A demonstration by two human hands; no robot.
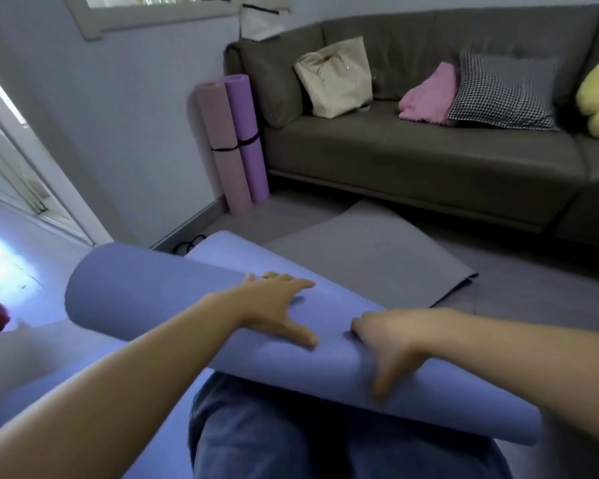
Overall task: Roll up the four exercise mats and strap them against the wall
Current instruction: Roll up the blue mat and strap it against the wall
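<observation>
Blue mat [153,299], rolled, lies under both hands. The left hand [274,305] spreads its fingers flat on top, thumb stretched wide. The right hand [391,340] presses flat too, thumb down the near side. The roll rests over the person's knees. Beyond it a grey mat [370,257] lies flat, and the pink mat [225,146] and purple mat [248,133] stand strapped against the wall [135,115].

A home living room. A grey sofa [429,146] holds cushions [502,91] and a handbag [336,81]; a sliding door [11,174] stands left.
</observation>
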